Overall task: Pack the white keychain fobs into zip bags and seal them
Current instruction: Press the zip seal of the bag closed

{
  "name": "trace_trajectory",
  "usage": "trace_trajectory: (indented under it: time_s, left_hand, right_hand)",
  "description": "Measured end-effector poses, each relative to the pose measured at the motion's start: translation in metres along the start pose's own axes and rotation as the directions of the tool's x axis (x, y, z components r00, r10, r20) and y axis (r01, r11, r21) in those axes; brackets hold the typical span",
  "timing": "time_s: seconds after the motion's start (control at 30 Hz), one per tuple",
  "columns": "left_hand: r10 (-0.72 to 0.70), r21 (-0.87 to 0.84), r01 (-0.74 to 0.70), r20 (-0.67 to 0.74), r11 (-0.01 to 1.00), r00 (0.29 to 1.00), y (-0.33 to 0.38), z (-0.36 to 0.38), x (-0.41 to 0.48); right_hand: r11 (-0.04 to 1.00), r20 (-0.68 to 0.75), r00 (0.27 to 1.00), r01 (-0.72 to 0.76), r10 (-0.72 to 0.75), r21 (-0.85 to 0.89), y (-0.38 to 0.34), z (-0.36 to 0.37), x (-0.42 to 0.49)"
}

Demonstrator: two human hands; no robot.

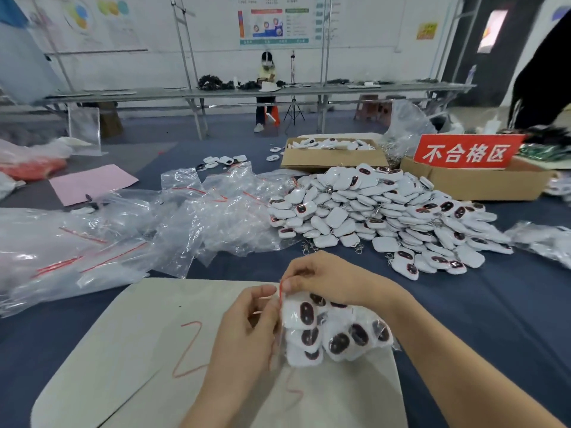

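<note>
Head view: where is the bag (340,332) now?
— At six o'clock, above the mat (139,350). Both the left hand (247,329) and the right hand (324,279) have their fingers (262,299) curled and pinch its red zip strip (280,291). Many fobs (338,342) are inside.
— How will it handle?
— I think the film is thin, soft and slippery, and the load a little heavy. Better to hold the strip, not the belly.
— Other containers?
— One box (330,162) at twelve o'clock holds fobs. In the signed box (479,183) at two, the contents are hidden. A loose pile (386,217) lies at one, and empty bags (185,217) at ten.
</note>
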State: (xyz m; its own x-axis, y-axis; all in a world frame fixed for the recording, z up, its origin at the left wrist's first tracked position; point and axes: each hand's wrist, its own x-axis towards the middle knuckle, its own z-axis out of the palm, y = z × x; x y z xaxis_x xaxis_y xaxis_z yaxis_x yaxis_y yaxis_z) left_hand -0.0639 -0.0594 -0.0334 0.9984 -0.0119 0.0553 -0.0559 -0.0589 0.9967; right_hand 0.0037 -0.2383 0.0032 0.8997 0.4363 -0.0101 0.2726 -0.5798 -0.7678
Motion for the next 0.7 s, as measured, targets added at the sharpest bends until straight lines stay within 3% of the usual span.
trace_trajectory:
  time_s: [0.1, 0.17, 0.23, 0.33, 0.43, 0.57, 0.7]
  left_hand:
    - [0.105, 0.079, -0.120, 0.167, 0.990, 0.980, 0.013, 0.002, -0.001]
    - [0.199, 0.122, -0.225, 0.195, 0.967, 0.961, 0.023, 0.004, 0.001]
    - [0.331, 0.091, -0.339, 0.097, 0.936, 0.939, 0.035, 0.004, 0.002]
    - [0.456, 0.049, -0.455, -0.160, 0.889, 0.875, 0.043, -0.001, 0.003]
    - [0.345, -0.006, -0.351, -0.168, 0.936, 0.923, 0.044, -0.001, 0.006]
    - [0.286, -0.025, -0.288, -0.065, 0.957, 0.956, 0.046, 0.007, 0.019]
    - [0.170, -0.130, -0.168, 0.007, 0.977, 0.985, 0.051, 0.015, 0.032]
  right_hand:
    - [0.998, -0.150, 0.988, 0.040, -0.033, 0.044, -0.005, -0.006, -0.009]
    - [0.994, -0.268, 0.962, 0.075, -0.052, 0.075, -0.010, -0.013, -0.015]
    - [0.982, -0.381, 0.923, 0.118, -0.054, 0.146, -0.017, -0.021, -0.021]
    - [0.933, -0.542, 0.840, 0.225, -0.040, 0.280, -0.030, -0.034, -0.033]
    - [0.853, -0.635, 0.773, 0.333, -0.003, 0.402, -0.044, -0.042, -0.042]
    - [0.855, -0.623, 0.782, 0.328, -0.007, 0.402, -0.054, -0.036, -0.049]
    - [0.793, -0.635, 0.768, 0.335, 0.083, 0.509, -0.047, -0.034, -0.059]
